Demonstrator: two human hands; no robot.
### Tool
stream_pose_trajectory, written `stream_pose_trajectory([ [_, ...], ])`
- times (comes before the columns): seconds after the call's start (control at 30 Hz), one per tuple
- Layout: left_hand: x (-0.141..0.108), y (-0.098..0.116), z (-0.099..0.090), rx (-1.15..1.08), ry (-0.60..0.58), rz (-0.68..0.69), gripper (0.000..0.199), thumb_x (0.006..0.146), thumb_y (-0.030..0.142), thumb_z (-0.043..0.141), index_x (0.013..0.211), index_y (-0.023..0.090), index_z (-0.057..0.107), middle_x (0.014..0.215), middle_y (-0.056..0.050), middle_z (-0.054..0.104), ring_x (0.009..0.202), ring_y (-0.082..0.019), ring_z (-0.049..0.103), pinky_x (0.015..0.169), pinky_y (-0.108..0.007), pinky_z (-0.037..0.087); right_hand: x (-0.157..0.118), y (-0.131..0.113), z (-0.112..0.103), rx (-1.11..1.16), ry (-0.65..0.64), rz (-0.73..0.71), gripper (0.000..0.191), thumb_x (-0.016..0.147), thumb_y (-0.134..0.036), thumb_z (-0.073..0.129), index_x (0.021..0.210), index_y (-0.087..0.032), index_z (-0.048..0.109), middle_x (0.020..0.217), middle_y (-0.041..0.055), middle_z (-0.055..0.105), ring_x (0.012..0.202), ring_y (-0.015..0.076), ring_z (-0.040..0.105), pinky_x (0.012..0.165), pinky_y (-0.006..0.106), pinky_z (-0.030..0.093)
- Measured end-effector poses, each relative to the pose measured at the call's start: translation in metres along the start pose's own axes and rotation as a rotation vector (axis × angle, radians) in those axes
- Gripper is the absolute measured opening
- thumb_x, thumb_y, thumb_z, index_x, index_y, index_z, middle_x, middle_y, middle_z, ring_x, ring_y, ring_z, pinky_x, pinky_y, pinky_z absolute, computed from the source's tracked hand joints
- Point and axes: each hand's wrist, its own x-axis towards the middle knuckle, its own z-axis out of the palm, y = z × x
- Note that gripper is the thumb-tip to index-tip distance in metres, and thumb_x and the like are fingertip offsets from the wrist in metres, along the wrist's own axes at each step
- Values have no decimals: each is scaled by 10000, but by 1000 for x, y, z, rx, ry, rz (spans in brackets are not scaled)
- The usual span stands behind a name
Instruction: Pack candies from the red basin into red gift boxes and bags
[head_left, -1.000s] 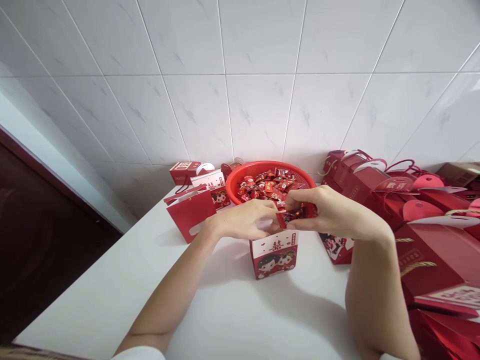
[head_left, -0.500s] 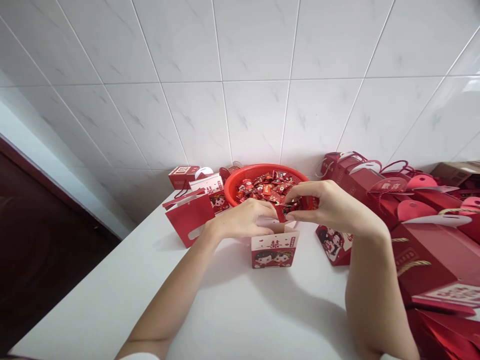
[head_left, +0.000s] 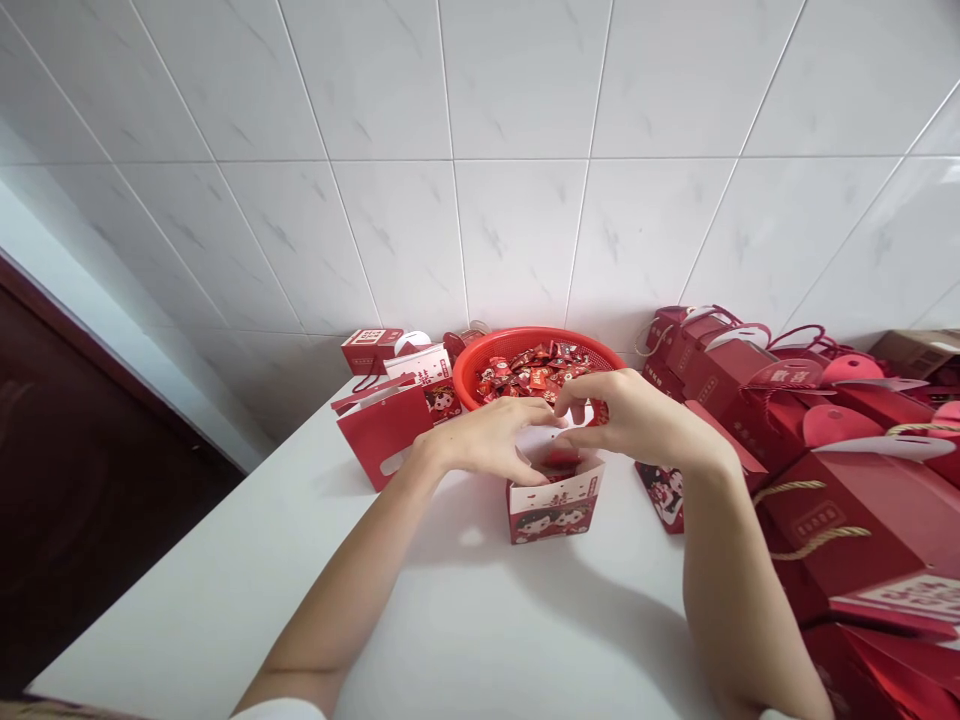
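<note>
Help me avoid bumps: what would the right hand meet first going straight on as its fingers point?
Most likely the left hand, close opposite above the open printed gift box; depth is unclear, so the box's raised white flap might come first.

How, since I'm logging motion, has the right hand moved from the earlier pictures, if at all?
Yes, the right hand has moved left, judged against the red basket.

We face a wall of glossy white tiles, grey-veined. We note a white table below, dark brown panel at left.
</note>
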Motion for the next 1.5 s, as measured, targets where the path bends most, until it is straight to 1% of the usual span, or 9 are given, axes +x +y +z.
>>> stream_pose_trajectory([
  [0.13,-1,2,0,-14,-9,-47,469,705,270,745,1167,252,666,1173,-29,647,1044,-250,636,804,-308,495,1,-1,0,120,50,-15,166,845,-344,689,825,-182,656,770,3,649,663,120,547,608,239,383],
  [0.23,-3,3,0,-34,-11,-57,495,705,244,731,1193,269,658,1194,-22,657,1008,-242,655,764,-297,501,4,-1,2,236,29,-59,256,898,-420,636,831,-174,648,770,11,649,676,124,545,614,244,393],
  [0.43,-4,5,0,-14,-21,-41,584,702,246,730,1274,300,628,1238,-14,661,1020,-250,660,736,-293,508,11,-1,6,376,61,-57,250,936,-340,556,785,-162,644,750,15,639,707,127,548,663,254,424],
  [0.63,-11,26,8,230,-26,93,530,747,281,720,1266,251,621,1242,-62,646,1113,-289,621,875,-345,504,-3,0,-8,482,228,2,302,874,-442,660,810,-147,680,729,22,634,634,115,530,569,244,412],
  [0.77,-23,49,15,361,44,188,511,829,229,671,1331,252,574,1253,-73,635,1154,-285,611,943,-362,495,-19,-2,-20,488,367,33,316,829,-478,726,817,-164,689,719,27,642,597,112,529,525,241,417],
  [0.97,-40,67,23,392,123,313,592,903,171,601,1458,282,430,1288,-75,625,1173,-254,622,1021,-386,493,-25,-3,-27,487,421,37,358,768,-515,781,801,-169,694,701,34,642,606,125,558,509,245,447],
  [1.23,-38,71,21,433,144,306,576,908,169,564,1457,274,426,1265,-77,645,1162,-257,630,1042,-404,487,-27,0,-28,502,418,31,366,774,-526,776,798,-171,689,707,33,643,602,118,553,502,237,440],
  [1.37,-34,68,21,399,104,306,533,892,179,573,1411,268,486,1221,-75,657,1136,-253,631,1014,-382,488,-25,-1,-27,516,415,48,385,786,-537,764,781,-162,675,669,22,620,580,111,534,494,233,418],
  [1.5,-21,52,16,323,14,238,436,837,221,617,1271,265,604,1169,-59,660,1078,-262,634,894,-330,505,-19,-1,-23,523,397,67,415,830,-559,706,756,-154,652,639,8,587,561,99,503,496,229,391],
])
